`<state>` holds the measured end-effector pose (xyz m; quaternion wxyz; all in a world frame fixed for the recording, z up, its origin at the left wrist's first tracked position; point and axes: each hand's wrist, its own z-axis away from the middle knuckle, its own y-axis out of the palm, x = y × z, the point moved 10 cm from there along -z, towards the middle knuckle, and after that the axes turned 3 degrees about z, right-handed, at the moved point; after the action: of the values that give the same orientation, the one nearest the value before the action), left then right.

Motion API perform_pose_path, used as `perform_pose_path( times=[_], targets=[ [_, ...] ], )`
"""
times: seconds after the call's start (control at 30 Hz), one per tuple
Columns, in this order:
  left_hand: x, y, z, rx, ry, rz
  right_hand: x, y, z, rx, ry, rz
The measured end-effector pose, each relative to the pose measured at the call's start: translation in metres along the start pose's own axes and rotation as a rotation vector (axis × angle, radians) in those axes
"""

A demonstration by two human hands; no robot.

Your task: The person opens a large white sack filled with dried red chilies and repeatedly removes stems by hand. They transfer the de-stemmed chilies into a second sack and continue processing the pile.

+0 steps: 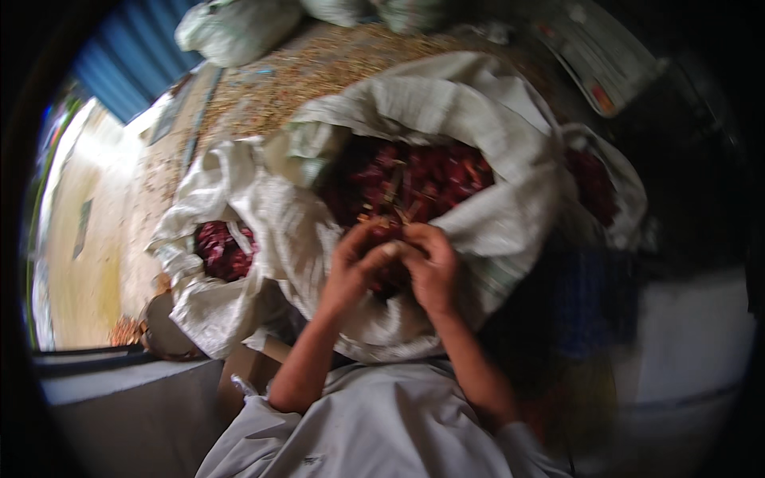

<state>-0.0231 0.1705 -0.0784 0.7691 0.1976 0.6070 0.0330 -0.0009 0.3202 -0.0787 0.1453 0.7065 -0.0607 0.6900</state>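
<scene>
A large white woven sack [514,197] gapes in front of me, its mouth rolled back around dark red dried chillies [439,173]. Over its near rim my left hand [355,260] and my right hand [435,266] meet, thumbs almost touching. Both sets of fingers grip a small bunch of dried chillies [388,230] with pale stalks pointing away from me. More red pods show below and between the palms. Blur and the fingers hide how many pods each hand has.
A smaller white sack [215,305] of red chillies stands at the left, another open sack [621,197] at the right. Loose stalks [299,77] litter the floor beyond, near full sacks [239,30]. A pale low wall [131,400] is at lower left; the right side is dark.
</scene>
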Motion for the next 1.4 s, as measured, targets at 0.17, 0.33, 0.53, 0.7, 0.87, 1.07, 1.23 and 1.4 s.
perform_pose_path(
  times=[0.17,0.33,0.53,0.7,0.87,1.07,1.23,1.4],
  targets=[
    [0.006,-0.006,-0.009,-0.081,-0.015,0.098,0.035,0.008,0.007,-0.014,-0.336,0.380],
    [-0.015,-0.007,0.000,-0.107,0.281,-0.471,0.045,0.010,0.007,0.034,-0.353,0.520],
    [-0.029,0.014,0.010,-0.038,0.550,-0.928,0.030,0.005,0.003,0.021,-0.224,0.391],
    [-0.021,0.015,0.007,-0.003,0.520,-0.976,0.035,0.006,0.002,0.038,-0.310,0.468],
    [-0.011,0.013,0.006,0.031,0.568,-1.017,0.034,0.007,-0.003,0.077,-0.295,0.571],
    [-0.006,0.016,0.003,0.182,0.480,-0.797,0.054,0.022,0.000,0.201,-0.409,0.680],
    [-0.007,0.022,-0.008,0.297,0.451,-0.675,0.066,0.027,0.000,0.166,-0.468,0.821],
    [-0.009,0.017,-0.013,0.100,0.471,-0.660,0.072,0.042,0.007,0.100,-0.643,1.099]
  ],
)
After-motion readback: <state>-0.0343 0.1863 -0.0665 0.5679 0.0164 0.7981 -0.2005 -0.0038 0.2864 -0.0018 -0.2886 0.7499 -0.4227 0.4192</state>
